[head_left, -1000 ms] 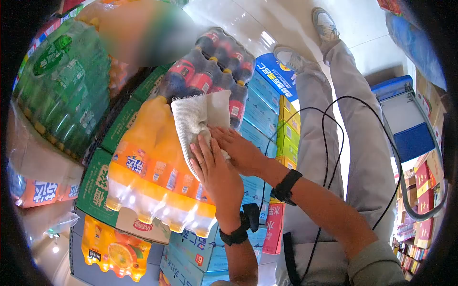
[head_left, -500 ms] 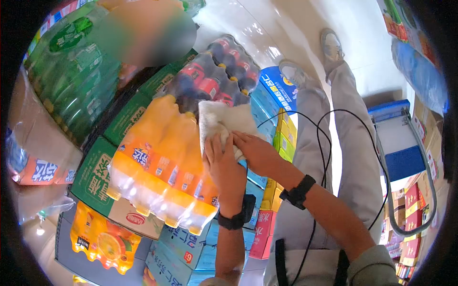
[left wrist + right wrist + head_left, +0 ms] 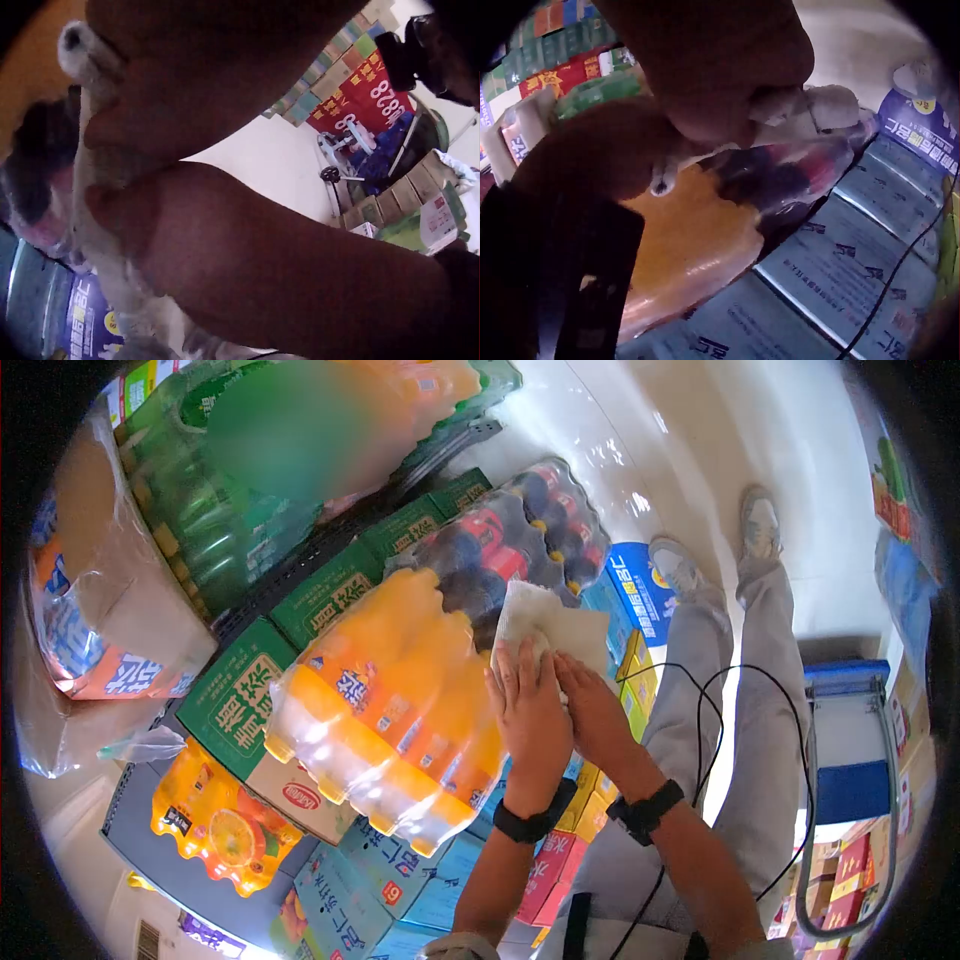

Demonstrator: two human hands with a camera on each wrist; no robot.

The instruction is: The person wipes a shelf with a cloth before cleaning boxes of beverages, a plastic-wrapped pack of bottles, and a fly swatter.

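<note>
A folded whitish cloth (image 3: 555, 622) lies at the side edge of the drink packs, where the orange soda bottles (image 3: 395, 700) meet the dark cola bottles (image 3: 480, 555). My left hand (image 3: 533, 715) presses on its near part with fingers stretched out. Beside it, my right hand (image 3: 597, 715) rests on the same cloth, fingers extended and close to the left ones. Rolled edges of the cloth (image 3: 836, 107) show past the hands in the right wrist view. Both palms are hidden from the head view.
Blue cartons (image 3: 365, 870) and green cartons (image 3: 245, 695) are stacked under and around the packs. Wrapped green bottles (image 3: 215, 490) stand at the upper left. A black cable (image 3: 720, 710) loops over my legs; a blue-and-white folding frame (image 3: 850, 735) stands at the right.
Both hands and the cloth have shifted across the packs toward their side edge, near my legs. The whole head view has swung too, so the packs appear farther right.
</note>
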